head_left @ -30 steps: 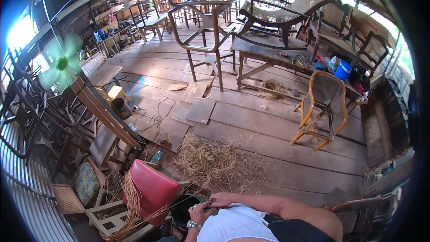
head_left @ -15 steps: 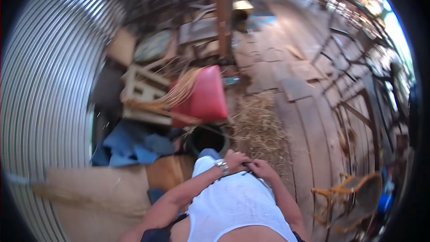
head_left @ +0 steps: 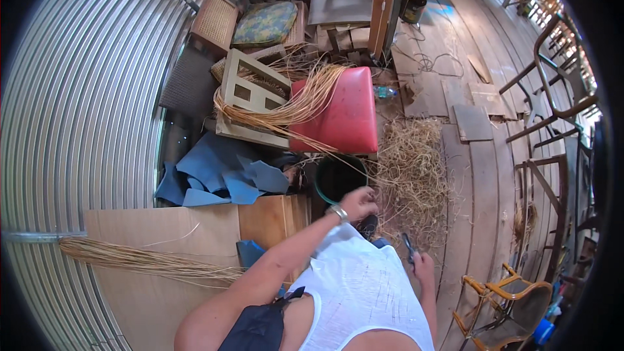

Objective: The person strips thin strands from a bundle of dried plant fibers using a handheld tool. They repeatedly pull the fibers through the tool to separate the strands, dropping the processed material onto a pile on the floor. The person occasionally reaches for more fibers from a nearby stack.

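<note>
My left hand (head_left: 359, 205), with a metal-banded watch on the wrist, is beside a dark bucket (head_left: 317, 186) with a green rim. Its fingers are curled together; whatever they hold, if anything, is too small to make out. Lower and to the right, my right hand (head_left: 424, 265) grips a small dark hand tool (head_left: 407, 242) pointing up and away; its exact kind is unclear. Ahead, a long bundle of pale cane strands (head_left: 305, 105) drapes over a red padded seat (head_left: 351, 114) and a cream wooden frame (head_left: 237, 84).
Curly shavings (head_left: 416, 172) cover the plank floor right of the bucket. Blue foam sheets (head_left: 224, 166) lie left, above a plywood board (head_left: 162, 221) with another cane bundle (head_left: 149, 258). A wooden post (head_left: 383, 10) stands ahead; a cane-framed chair (head_left: 513, 302) is at lower right.
My hands, together at my lap before, are now apart: the left is beside the bucket, the right is lower right with the dark tool. The whole view has shifted, and the blur has gone.
</note>
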Demonstrator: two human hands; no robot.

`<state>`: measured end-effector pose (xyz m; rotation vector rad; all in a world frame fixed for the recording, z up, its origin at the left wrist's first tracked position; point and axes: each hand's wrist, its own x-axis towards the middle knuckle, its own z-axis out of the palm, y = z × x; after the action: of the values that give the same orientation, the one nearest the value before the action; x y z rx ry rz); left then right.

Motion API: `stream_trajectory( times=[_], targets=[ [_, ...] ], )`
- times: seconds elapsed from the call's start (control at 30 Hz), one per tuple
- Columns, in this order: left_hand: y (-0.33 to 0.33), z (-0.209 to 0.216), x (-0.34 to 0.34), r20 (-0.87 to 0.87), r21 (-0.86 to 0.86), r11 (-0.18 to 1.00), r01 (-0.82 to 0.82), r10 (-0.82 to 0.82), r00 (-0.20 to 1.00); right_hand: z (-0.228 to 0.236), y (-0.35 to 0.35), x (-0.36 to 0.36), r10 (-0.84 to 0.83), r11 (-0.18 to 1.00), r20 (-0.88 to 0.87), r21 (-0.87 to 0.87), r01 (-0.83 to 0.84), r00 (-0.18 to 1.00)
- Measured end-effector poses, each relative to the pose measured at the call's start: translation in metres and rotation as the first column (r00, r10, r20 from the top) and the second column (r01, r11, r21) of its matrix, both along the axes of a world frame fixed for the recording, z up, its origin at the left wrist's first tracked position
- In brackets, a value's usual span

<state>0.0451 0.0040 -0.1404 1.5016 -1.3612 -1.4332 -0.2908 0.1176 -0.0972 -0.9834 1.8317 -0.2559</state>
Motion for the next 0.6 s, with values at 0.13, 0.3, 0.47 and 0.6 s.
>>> stream_trajectory(
  times=[0.13, 0.3, 0.47, 0.6],
  targets=[
    [-0.036, -0.068, 0.125, 0.133, 0.32, 0.868, -0.379, 0.355, 0.925, -0.041, 0.124, -0.078, -0.086, 0.981, -0.265, 0.148, 0.128, 0.96],
    [-0.055, -0.16, 0.264, 0.181, 0.355, 0.593, -0.722, 0.714, 0.676, 0.017, 0.218, -0.079, -0.399, 0.831, -0.364, 0.245, 0.499, 0.842],
    [-0.125, -0.114, 0.278, -0.008, 0.322, 0.511, -0.797, 0.844, 0.537, 0.059, 0.273, -0.005, -0.467, 0.788, -0.421, 0.2, 0.582, 0.777],
    [-0.145, -0.121, 0.243, -0.227, 0.613, 0.639, -0.465, 0.706, 0.671, 0.1, 0.217, 0.066, -0.22, 0.863, -0.431, 0.333, 0.38, 0.875]
  ],
)
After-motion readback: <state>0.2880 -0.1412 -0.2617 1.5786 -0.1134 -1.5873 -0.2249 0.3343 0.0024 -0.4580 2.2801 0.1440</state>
